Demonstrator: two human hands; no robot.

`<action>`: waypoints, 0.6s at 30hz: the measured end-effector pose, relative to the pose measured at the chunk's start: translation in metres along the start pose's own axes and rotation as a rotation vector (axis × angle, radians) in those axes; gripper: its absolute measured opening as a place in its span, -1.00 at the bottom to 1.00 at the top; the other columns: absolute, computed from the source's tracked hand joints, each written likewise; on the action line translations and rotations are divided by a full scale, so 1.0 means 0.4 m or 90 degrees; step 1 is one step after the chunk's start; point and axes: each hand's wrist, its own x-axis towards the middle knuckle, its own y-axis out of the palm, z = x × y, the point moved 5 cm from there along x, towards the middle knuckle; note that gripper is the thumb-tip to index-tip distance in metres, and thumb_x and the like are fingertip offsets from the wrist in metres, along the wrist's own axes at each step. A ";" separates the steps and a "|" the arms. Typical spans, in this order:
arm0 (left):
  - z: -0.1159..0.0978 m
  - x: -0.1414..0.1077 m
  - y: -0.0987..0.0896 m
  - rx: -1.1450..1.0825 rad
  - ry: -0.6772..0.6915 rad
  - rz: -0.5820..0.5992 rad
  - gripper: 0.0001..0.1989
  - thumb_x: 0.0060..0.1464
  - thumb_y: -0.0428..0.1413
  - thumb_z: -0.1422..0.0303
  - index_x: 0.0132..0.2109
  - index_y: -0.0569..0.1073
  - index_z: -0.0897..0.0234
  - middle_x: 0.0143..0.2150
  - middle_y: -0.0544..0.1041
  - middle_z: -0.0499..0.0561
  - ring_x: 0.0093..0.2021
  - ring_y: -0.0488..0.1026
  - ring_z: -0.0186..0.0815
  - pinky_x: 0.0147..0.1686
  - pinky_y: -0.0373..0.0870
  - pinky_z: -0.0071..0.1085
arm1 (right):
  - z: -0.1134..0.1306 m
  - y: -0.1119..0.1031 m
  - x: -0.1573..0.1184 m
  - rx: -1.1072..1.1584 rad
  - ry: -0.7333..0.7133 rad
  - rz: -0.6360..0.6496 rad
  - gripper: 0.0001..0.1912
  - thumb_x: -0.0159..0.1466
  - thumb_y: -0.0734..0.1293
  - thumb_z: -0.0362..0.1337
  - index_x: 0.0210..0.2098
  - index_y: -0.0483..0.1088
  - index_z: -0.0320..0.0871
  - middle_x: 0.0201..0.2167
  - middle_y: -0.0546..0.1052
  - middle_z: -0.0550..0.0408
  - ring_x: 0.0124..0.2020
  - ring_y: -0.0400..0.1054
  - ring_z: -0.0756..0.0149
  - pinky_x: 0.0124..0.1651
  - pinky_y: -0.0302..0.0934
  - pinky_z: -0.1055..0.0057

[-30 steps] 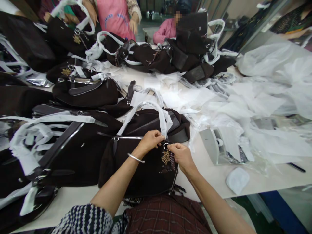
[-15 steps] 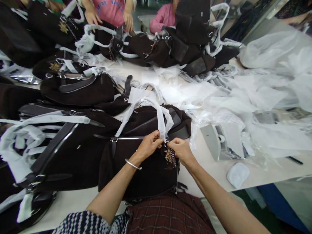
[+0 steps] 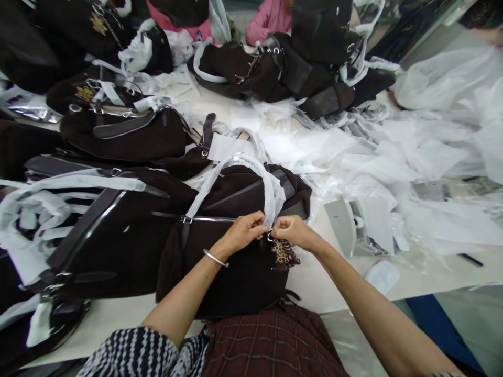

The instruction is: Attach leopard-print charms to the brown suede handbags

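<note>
Over the pale table (image 3: 416, 276), the nearly closed right hand (image 3: 278, 230) pinches a ring (image 3: 269, 237).

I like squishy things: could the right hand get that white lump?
Probably yes: the white lump lies uncovered on the table, though the right hand is busy at the bag charm.

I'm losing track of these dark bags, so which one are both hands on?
The bag right against the checked garment. Only there are the left hand and right hand at the wrapped handle, beside a spotted charm.
</note>
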 end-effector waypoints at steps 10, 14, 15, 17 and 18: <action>0.034 -0.058 -0.003 -0.095 -0.050 -0.216 -0.83 0.12 0.08 0.24 -0.26 0.34 0.25 -0.45 0.44 -0.12 -0.45 0.48 -0.37 -0.40 0.42 -0.46 | 0.019 0.019 -0.007 0.004 0.063 0.055 -0.72 0.03 0.43 -0.10 -0.55 0.37 -0.18 -0.80 0.27 0.29 -0.78 0.09 0.53 -0.72 -0.10 0.57; 0.037 -0.127 0.026 -0.096 -0.085 -0.246 -0.78 0.17 0.03 0.20 -0.28 0.39 0.28 -0.36 0.47 -0.05 -0.35 0.47 -0.36 -0.34 0.40 -0.46 | -0.020 0.060 -0.072 0.171 0.062 -0.048 -0.67 0.04 0.43 -0.03 -0.48 0.37 -0.18 -0.80 0.31 0.28 -0.77 0.09 0.54 -0.68 -0.04 0.56; 0.036 -0.139 0.039 -0.086 -0.086 -0.224 -0.78 0.17 0.04 0.21 -0.27 0.42 0.29 -0.35 0.48 -0.04 -0.34 0.45 -0.36 -0.32 0.38 -0.47 | -0.030 0.072 -0.085 0.192 0.059 -0.062 -0.66 0.04 0.43 -0.03 -0.44 0.39 -0.19 -0.77 0.34 0.26 -0.75 0.13 0.52 -0.66 0.01 0.56; 0.035 -0.157 0.061 -0.064 -0.088 -0.192 -0.80 0.16 0.05 0.26 -0.25 0.47 0.29 -0.35 0.50 -0.04 -0.33 0.42 -0.36 -0.29 0.35 -0.47 | -0.047 0.092 -0.106 0.203 0.053 -0.084 -0.66 0.05 0.42 -0.05 -0.37 0.42 -0.21 -0.72 0.41 0.22 -0.71 0.21 0.48 -0.61 0.10 0.54; 0.036 -0.163 0.069 -0.052 -0.091 -0.190 -0.82 0.15 0.05 0.29 -0.25 0.48 0.29 -0.35 0.51 -0.04 -0.34 0.42 -0.36 -0.29 0.34 -0.47 | -0.053 0.098 -0.114 0.192 0.049 -0.095 -0.66 0.06 0.41 -0.06 -0.34 0.43 -0.22 -0.71 0.42 0.21 -0.69 0.24 0.46 -0.59 0.13 0.52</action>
